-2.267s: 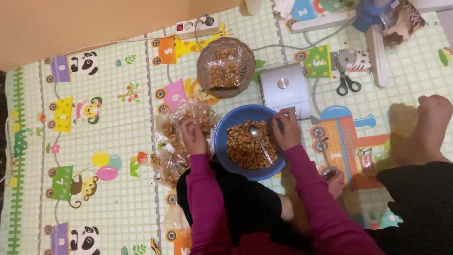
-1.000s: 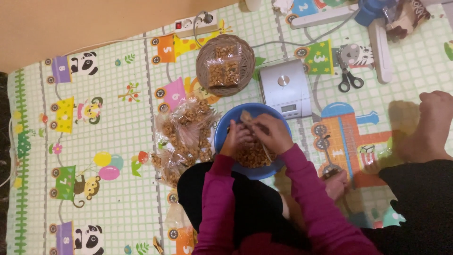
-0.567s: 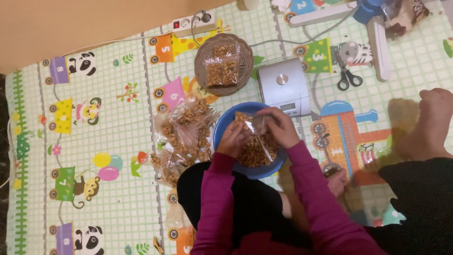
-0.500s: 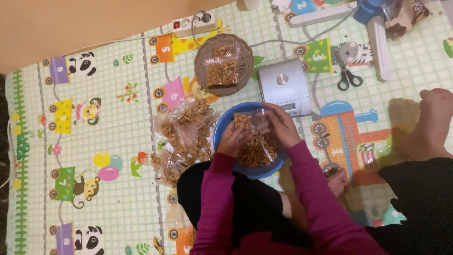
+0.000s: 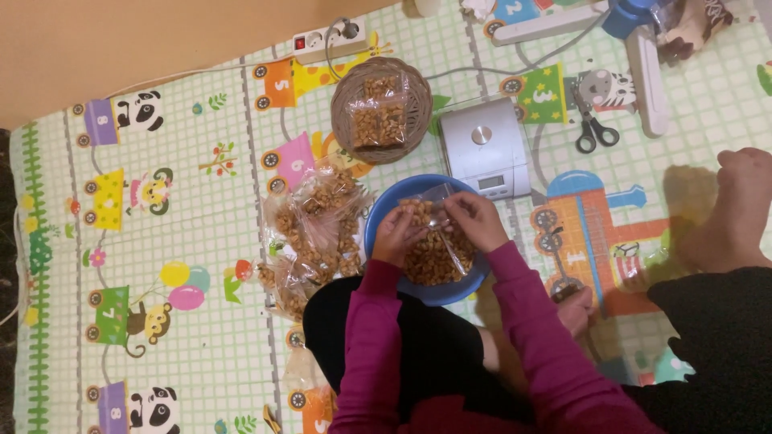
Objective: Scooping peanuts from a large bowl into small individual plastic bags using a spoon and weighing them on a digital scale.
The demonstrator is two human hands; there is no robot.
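On the play mat (image 5: 161, 241), from a heap of filled bags (image 5: 314, 233) at nine o'clock of the blue bowl (image 5: 386, 209), the left hand (image 5: 396, 235) and right hand (image 5: 476, 219) pinch a clear nut-filled bag (image 5: 433, 241) over that bowl, a silver scale (image 5: 486, 147) at one o'clock.

A clear bag (image 5: 434, 229) of brown snacks was held over the blue bowl (image 5: 378, 229). More filled clear bags (image 5: 314, 233) lay heaped just left of it. Another sat in the wicker basket (image 5: 342, 96). The scale (image 5: 486, 149) showed a small grey screen (image 5: 492, 182) on its near edge.
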